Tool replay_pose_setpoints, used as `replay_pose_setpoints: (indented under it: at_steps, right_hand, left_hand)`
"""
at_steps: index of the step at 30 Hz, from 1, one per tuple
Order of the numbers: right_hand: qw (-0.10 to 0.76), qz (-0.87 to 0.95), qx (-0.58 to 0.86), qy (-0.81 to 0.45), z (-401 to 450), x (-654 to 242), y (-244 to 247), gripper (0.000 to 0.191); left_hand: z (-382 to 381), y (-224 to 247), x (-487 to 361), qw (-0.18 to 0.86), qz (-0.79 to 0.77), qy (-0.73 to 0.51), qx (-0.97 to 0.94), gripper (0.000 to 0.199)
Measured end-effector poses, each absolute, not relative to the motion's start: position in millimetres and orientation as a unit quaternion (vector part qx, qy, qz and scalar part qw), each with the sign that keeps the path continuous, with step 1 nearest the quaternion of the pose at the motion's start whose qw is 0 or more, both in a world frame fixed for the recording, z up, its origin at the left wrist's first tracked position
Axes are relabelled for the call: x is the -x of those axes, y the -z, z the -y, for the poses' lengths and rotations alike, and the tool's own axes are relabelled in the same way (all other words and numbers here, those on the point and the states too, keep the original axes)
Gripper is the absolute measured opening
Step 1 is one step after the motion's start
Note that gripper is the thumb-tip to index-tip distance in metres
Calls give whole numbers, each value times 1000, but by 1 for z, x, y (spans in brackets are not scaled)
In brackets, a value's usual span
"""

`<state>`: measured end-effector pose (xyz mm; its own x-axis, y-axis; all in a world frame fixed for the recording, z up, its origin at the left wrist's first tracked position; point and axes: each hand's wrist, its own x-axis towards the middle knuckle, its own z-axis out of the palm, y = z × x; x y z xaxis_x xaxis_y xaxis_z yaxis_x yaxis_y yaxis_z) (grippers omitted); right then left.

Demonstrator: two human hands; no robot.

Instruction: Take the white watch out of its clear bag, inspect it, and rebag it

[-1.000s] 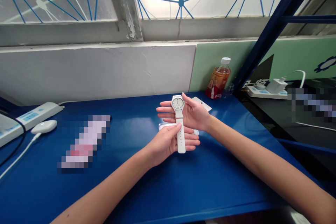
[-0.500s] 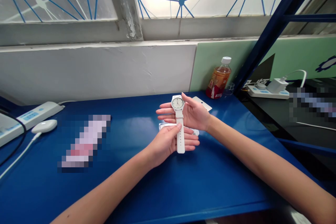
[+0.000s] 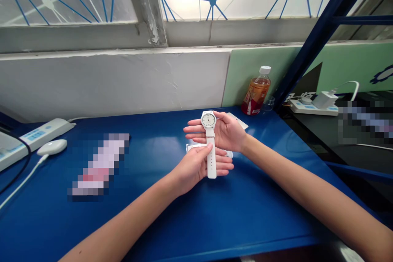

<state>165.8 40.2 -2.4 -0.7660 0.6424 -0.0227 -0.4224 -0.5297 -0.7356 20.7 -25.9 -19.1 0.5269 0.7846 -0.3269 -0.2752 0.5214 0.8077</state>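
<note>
Currently the bare left hand (image 3: 193, 170) pinches, thumb on top, the strap (image 3: 211, 166) of a white, round-dialled wristwatch (image 3: 210, 132); its long axis runs forward, the dial (image 3: 208, 120) lying against the palm-up right hand (image 3: 229, 133), fingers extended.

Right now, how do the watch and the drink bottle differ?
The watch is white, with a pale dial; the bottle looks amber and red.
The watch is slim and flat; the bottle is rounded and bulkier.
The watch lies across the left hand and right hand; the bottle stands upright on the blue desk, untouched.
Shared: both show white, the bottle on its cap.
</note>
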Motion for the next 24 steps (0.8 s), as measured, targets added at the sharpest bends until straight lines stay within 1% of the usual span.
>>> replay_pose_setpoints:
  at_steps: [6, 9, 11, 13, 16, 19, 24]
  right_hand:
    - [324, 362, 155, -860, -43, -166, 3, 56]
    - [352, 350, 175, -850, -46, -166, 4, 54]
    - [393, 341, 194, -832, -47, -165, 5, 47]
    - [437, 336, 215, -806, -47, -164, 7, 35]
    - [473, 336, 232, -780, -46, -162, 10, 22]
    - [455, 354, 215, -788, -44, -162, 11, 20]
    - [372, 405, 145, -823, -40, -165, 7, 28]
  left_hand:
    - [24, 21, -20, 793, -348, -347, -361, 38]
    - [24, 23, -18, 775, -346, -375, -373, 34]
    - [24, 24, -18, 756, -346, -395, -392, 34]
    - [24, 25, -18, 747, -346, -404, -400, 36]
    - [25, 25, -19, 767, -332, -392, -385, 38]
    - [27, 23, -20, 792, -310, -368, -377, 37]
    - [29, 22, -20, 803, -296, -345, -386, 34]
